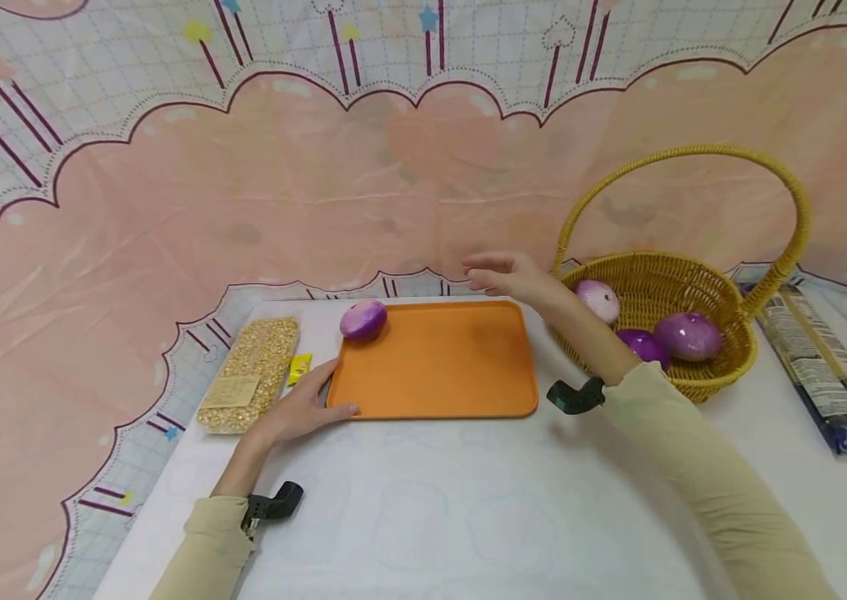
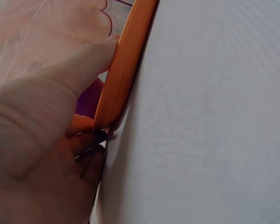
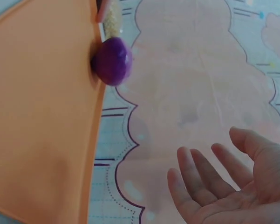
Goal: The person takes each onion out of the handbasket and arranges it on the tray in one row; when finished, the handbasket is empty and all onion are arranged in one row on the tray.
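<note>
An orange tray [image 1: 434, 362] lies on the white table, with one purple onion [image 1: 363, 321] at its back left corner. My left hand [image 1: 302, 408] holds the tray's front left corner, the thumb [image 2: 100, 53] along the front rim and the fingers at the left side. Over the tray's back right corner, my right hand [image 1: 509, 277] is raised with fingers spread loosely and nothing in it. In the right wrist view the onion [image 3: 113, 61] sits at the tray's rim, apart from that hand [image 3: 223, 186].
On the right stands a yellow wicker basket [image 1: 739, 367] with a tall handle, holding several onions [image 1: 688, 336]. A dark package [image 1: 829, 375] lies beyond it. Left of the tray are a bag of corn kernels [image 1: 262, 346] and a small yellow packet [image 1: 299, 368]. Patterned cloth [image 1: 363, 200] hangs behind.
</note>
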Tool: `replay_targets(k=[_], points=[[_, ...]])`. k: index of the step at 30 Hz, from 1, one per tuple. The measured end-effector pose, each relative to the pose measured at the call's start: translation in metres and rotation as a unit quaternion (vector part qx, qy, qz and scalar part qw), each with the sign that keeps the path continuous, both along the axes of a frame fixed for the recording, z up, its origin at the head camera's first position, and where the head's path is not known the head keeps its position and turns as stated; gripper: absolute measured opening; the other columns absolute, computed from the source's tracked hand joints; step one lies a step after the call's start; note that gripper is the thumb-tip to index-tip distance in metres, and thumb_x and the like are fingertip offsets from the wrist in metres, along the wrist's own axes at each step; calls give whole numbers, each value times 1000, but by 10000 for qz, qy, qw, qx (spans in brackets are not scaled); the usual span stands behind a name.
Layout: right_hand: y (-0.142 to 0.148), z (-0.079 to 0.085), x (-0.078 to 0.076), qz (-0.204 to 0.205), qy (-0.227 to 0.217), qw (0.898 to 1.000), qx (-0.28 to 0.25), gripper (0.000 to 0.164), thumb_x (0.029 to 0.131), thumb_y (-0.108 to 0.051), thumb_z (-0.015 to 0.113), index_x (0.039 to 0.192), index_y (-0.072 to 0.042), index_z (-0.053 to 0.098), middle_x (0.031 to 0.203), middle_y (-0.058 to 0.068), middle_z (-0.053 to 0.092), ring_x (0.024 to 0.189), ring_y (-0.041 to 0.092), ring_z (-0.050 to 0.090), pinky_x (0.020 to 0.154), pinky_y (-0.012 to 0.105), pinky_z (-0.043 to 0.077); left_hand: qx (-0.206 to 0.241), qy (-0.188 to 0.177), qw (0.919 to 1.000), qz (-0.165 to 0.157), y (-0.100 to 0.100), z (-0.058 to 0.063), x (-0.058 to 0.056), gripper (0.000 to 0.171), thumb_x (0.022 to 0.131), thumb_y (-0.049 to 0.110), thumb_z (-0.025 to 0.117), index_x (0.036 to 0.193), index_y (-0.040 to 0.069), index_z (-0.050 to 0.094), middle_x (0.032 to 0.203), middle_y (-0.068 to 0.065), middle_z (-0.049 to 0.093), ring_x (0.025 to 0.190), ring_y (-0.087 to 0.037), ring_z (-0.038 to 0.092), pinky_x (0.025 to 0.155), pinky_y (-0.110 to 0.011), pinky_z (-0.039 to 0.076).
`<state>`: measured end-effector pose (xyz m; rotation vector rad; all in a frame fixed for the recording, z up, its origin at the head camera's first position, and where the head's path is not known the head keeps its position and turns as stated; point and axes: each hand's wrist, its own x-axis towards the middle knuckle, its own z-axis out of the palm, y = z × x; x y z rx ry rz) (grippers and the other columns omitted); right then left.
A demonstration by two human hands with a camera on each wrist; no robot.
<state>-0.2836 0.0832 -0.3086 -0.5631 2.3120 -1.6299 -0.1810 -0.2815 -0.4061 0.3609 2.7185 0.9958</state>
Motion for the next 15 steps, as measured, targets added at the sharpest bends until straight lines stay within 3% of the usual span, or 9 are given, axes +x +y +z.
replay_targets(k=[11,15], points=[[28,7,-3,-766,-861,9901,-797,51,102,-23,47,147,-2,36,153,19,39,134,34,47,115,49,36,-35,17,10000,-28,-1,0,-1,97,86,42,71,153,-4,17,159,-26,19,147,-43,16,120,-58,15],[32,9,-6,-896,-1311,9797,-1224,51,104,-23,43,150,-4,32,154,20,37,122,22,56,117,48,33,-30,53,10000,-52,0,-1,-1,96,87,41,70,152,-5,17,158,-27,20,147,-45,17,120,-59,15]])
